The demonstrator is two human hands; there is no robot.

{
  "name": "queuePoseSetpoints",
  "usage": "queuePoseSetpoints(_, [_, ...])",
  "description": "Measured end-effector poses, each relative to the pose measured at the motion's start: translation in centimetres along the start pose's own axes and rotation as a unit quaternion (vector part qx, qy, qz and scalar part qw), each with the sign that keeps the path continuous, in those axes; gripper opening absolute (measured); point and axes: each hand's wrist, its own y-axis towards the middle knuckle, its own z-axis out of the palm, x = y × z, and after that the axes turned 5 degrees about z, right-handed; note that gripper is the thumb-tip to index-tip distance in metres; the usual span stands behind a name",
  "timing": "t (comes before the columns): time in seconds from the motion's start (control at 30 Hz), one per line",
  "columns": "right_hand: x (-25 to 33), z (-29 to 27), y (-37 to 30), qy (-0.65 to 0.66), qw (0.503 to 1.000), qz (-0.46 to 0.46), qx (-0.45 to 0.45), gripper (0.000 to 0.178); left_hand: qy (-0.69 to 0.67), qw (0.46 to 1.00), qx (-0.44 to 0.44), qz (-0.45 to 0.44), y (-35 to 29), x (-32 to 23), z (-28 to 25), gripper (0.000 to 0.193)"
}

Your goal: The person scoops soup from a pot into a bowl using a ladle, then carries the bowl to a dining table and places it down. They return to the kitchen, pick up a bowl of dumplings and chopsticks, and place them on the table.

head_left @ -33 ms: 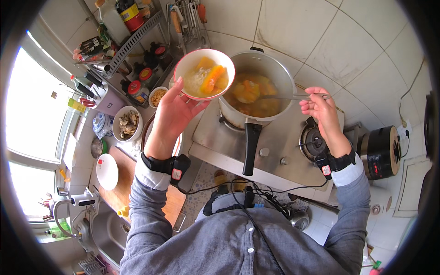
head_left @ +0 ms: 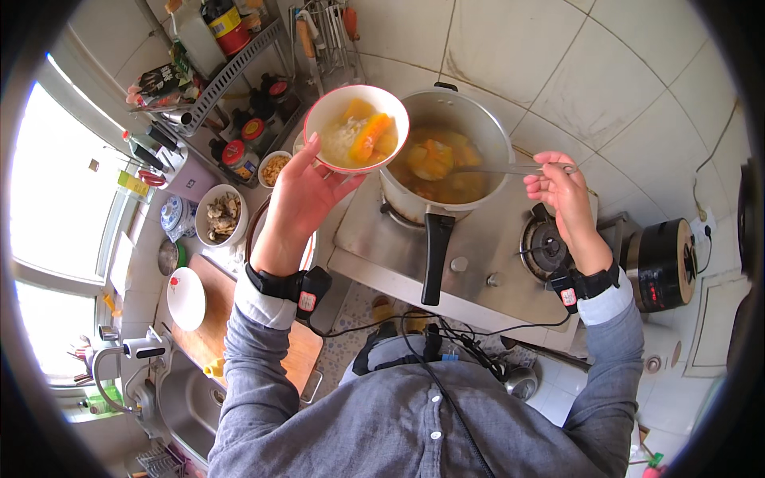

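Observation:
My left hand (head_left: 307,185) is closed around a white bowl (head_left: 317,151) with a red rim. Soup with orange and yellow chunks and pale bits fills part of the bowl. It is held up at the left edge of a deep metal pot (head_left: 492,131) on the stove. Inside the pot is brownish soup (head_left: 470,185) with similar chunks. My right hand (head_left: 562,195) pinches the end of a metal ladle's handle (head_left: 510,169); the ladle's head lies in the soup with orange pieces over it. The pot's black handle (head_left: 437,259) points toward me.
Left of the stove stand a bowl of mushroom-like pieces (head_left: 223,215), a small bowl of orange bits (head_left: 276,169) and a knife block (head_left: 187,171). A white plate (head_left: 186,299) lies on the cutting board (head_left: 279,342) by the sink (head_left: 187,406). A black cooker (head_left: 661,263) stands right. Cables hang before me.
My right hand and the ladle have shifted very slightly to the right. The bowl in my left hand has hardly moved.

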Motion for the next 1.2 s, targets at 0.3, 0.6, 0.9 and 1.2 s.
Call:
queuePoseSetpoints(0.3, [1.6, -2.8, -1.4, 0.003, 0.998, -0.017, -0.054, 0.024, 0.001, 0.999, -0.034, -0.036, 2.0, 0.8, 0.5, 0.047])
queuePoseSetpoints(0.6, [5.8, -5.3, -2.0, -0.014, 0.994, -0.077, -0.076, 0.025, -0.014, 0.999, -0.008, -0.048, 3.3, 1.8, 0.1, 0.051])
queuePoseSetpoints(0.9, [13.3, -6.6, -3.0, -0.057, 0.985, -0.144, -0.07, 0.025, -0.001, 0.998, 0.001, -0.069, 3.6, 2.2, 0.4, 0.051])
queuePoseSetpoints(1.2, [16.0, -3.8, -3.7, -0.049, 0.987, -0.151, -0.01, 0.025, -0.027, 0.994, 0.022, -0.108, 3.9, 3.3, 2.0, 0.052])
